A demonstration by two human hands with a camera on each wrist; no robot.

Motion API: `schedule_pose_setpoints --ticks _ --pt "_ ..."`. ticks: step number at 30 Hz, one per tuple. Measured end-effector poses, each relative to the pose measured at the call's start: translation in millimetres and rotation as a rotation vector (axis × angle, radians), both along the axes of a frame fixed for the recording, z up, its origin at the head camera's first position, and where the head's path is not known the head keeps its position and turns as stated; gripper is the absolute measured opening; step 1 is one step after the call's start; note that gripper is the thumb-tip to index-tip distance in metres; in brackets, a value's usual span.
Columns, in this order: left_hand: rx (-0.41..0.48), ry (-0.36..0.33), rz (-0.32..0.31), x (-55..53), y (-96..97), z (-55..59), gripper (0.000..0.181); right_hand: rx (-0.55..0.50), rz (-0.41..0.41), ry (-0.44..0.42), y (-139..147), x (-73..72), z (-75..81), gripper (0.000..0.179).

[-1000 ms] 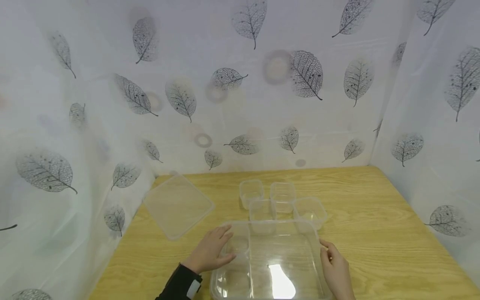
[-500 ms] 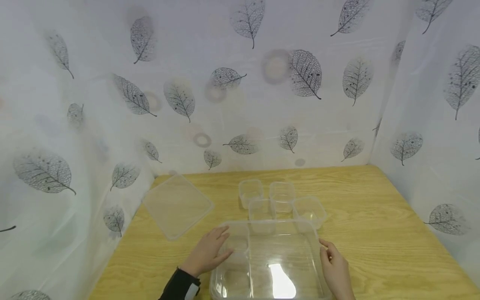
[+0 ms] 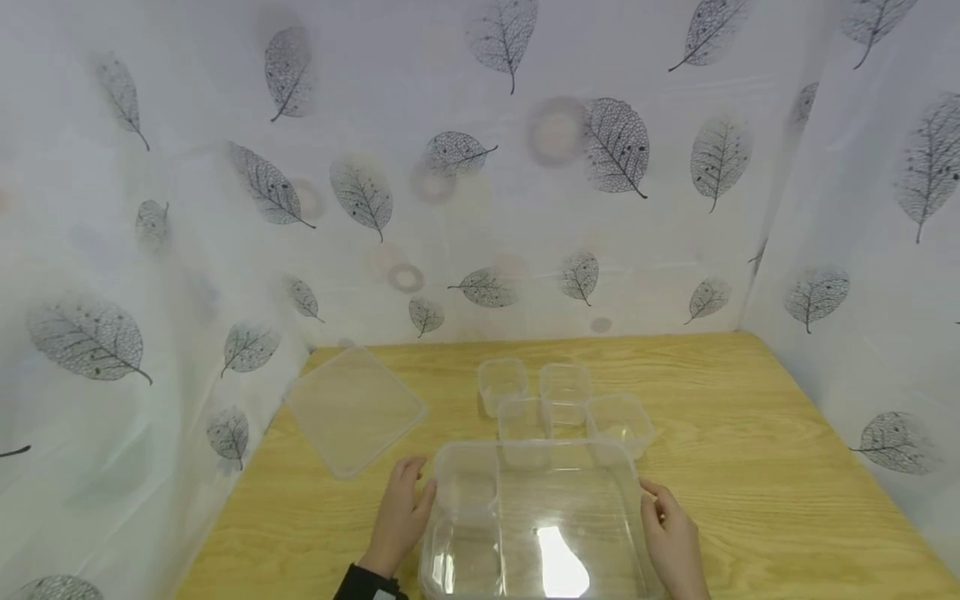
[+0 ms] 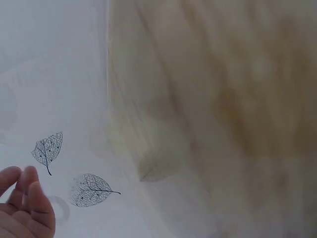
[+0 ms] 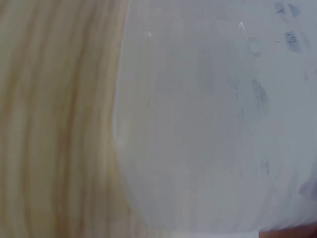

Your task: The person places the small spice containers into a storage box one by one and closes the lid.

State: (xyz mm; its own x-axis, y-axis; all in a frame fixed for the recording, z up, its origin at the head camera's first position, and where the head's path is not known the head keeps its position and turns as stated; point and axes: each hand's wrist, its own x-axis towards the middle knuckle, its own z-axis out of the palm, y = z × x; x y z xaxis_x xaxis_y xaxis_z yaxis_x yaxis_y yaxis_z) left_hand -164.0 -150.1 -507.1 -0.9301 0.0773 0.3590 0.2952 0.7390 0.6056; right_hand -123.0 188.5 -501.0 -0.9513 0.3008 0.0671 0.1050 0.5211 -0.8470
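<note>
A large clear plastic container (image 3: 570,492) with a rounded rim sits at the table's front. Down its left side run two smaller box-shaped sections, split from the wide right part by an upright line. My right hand (image 3: 673,537) holds the container's right rim with thumb and bent index finger; in the right wrist view a bit of finger (image 5: 290,231) shows at the container's lower edge. My left hand (image 3: 400,517) is beside the left rim with relaxed fingers and grips nothing. In the left wrist view its fingers (image 4: 42,206) are loosely bent.
Several small clear cups (image 3: 502,379) are grouped just behind the container. A flat translucent square lid (image 3: 356,412) lies at the back left of the wooden table (image 3: 750,467). White curtains (image 3: 510,225) with leaf prints enclose the table at the back and sides.
My left hand has moved off the container's upper left section, out to the left of its rim. My right hand, the container, the cups and the lid have stayed in place.
</note>
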Motion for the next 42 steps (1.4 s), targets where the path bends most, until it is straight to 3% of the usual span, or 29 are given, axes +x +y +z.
schedule_pose_setpoints --ticks 3,6,11,16,22,32,38,42 --pt "0.132 -0.067 0.036 5.9 -0.8 0.5 0.028 -0.001 -0.002 -0.005 -0.9 0.1 1.1 0.027" --pt "0.221 -0.099 0.028 10.1 -2.1 -0.1 0.026 0.0 -0.007 -0.016 -1.7 0.0 2.3 0.027" --pt "0.263 -0.112 0.025 17.6 -1.5 -1.4 0.022 0.0 -0.003 -0.018 -2.9 -0.4 2.4 0.027" --pt "0.274 -0.15 0.036 22.8 1.0 -1.3 0.025 -0.004 -0.003 -0.02 -3.9 -0.3 2.1 0.027" --pt "0.249 -0.14 0.038 25.0 2.6 2.3 0.026 0.006 0.016 -0.004 -3.6 -0.1 1.4 0.027" --pt "0.184 -0.108 0.063 19.1 3.9 2.7 0.025 0.016 0.024 0.019 -3.4 -3.5 1.5 0.028" --pt "0.176 -0.146 0.073 15.9 4.5 4.1 0.027 0.022 0.017 0.094 -5.1 -6.2 -0.5 0.026" --pt "0.166 -0.144 0.08 14.9 4.9 4.8 0.027 0.021 0.021 0.052 -5.1 -9.7 0.4 0.027"
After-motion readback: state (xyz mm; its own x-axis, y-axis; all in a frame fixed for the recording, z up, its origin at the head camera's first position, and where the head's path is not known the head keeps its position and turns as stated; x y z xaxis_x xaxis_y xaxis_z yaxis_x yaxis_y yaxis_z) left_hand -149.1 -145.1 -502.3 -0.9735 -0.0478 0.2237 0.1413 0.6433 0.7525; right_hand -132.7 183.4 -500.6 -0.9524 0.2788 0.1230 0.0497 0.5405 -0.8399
